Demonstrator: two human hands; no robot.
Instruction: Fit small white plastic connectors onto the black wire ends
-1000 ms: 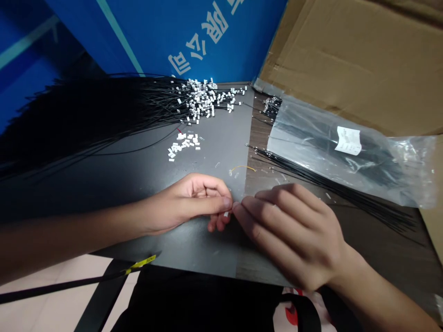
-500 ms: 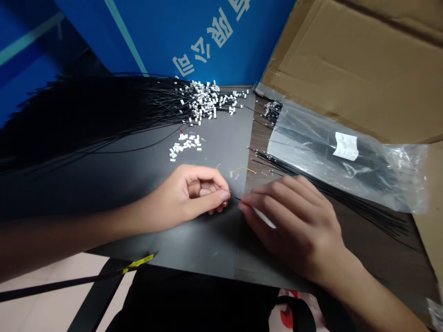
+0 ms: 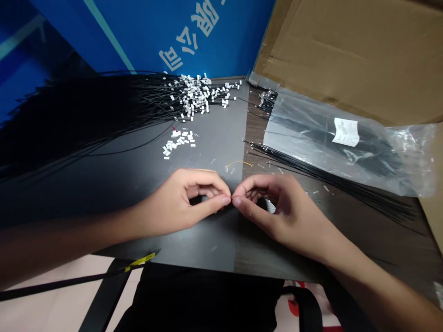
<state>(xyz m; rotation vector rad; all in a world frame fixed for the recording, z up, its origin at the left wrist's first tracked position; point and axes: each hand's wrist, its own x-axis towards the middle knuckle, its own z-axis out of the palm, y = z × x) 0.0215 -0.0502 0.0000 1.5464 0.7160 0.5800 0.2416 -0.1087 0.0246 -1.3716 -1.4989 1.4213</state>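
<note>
My left hand point(image 3: 188, 198) and my right hand point(image 3: 280, 207) meet fingertip to fingertip over the table, each closed in a thumb-and-finger pinch. What the left fingertips hold is too small and covered to make out. A thin black wire point(image 3: 382, 262) shows faintly beyond my right wrist, and the right pinch seems to be on it. Behind the left hand lies a small pile of white connectors point(image 3: 178, 143). A short yellow wire point(image 3: 238, 162) and small clear bits lie just beyond the fingertips.
A large bundle of black wires point(image 3: 86, 110) with white connector ends point(image 3: 195, 94) fills the back left. Black wires with bare terminals point(image 3: 311, 170) lie at right beside a clear plastic bag point(image 3: 304, 124). A cardboard box point(image 3: 353, 55) and blue panel point(image 3: 138, 32) stand behind.
My right hand has turned and moved in, so its fingertips now touch the left ones. The short dark wire seen between the hands is hidden. The view has shifted slightly.
</note>
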